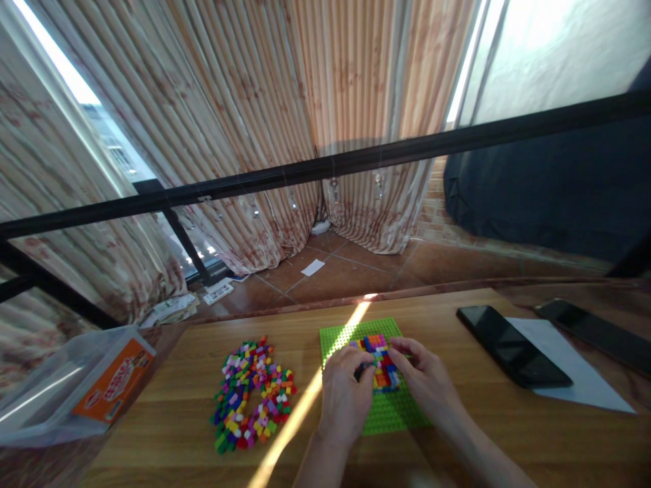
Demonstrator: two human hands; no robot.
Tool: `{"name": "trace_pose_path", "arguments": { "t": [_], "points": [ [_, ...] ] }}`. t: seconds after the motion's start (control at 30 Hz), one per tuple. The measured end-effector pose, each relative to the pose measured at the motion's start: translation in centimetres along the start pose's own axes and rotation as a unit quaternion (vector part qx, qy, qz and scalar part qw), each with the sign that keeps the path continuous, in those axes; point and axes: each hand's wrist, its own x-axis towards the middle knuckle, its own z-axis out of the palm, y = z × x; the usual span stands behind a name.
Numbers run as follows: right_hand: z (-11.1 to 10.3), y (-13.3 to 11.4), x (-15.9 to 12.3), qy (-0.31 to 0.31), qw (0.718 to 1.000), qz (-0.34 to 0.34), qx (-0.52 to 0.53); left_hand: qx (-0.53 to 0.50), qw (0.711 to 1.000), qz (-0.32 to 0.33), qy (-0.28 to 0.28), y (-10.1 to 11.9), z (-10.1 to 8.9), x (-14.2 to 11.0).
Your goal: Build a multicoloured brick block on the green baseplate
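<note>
A green studded baseplate (340, 339) lies on the wooden table, with a patch of coloured small bricks (380, 352) built on its middle. Both my hands rest on the plate at the near edge of that patch. My left hand (346, 396) has its fingers curled in a pinch against the bricks. My right hand (424, 379) reaches in from the right, fingertips pressed on the built patch. What either hand pinches is too small to make out. A loose heap of coloured bricks (251, 396) lies on the table left of the plate.
A clear plastic bag with an orange label (76, 390) sits at the table's left edge. A black phone (511, 346) lies on a white sheet (584, 379) at the right, a second dark device (600, 332) behind it. A black rail (325, 169) and curtains stand beyond.
</note>
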Motion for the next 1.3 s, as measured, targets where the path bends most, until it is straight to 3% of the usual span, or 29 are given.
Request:
{"name": "trace_pose_path", "arguments": {
  "t": [0.6, 0.9, 1.3],
  "points": [
    [0.0, -0.1, -0.2, -0.012, 1.000, 0.003, 0.009, 0.036, 0.999, 0.002, -0.007, 0.3, 0.1, -0.1],
    [0.6, -1.3, -0.9, -0.041, 0.999, -0.009, -0.016, 0.045, 0.999, -0.021, -0.006, 0.4, 0.3, 0.0],
    [1.1, 0.2, -0.7, -0.003, 0.995, -0.010, -0.097, 0.029, 0.999, -0.022, 0.006, 0.1, 0.6, 0.0]
  ]
}}
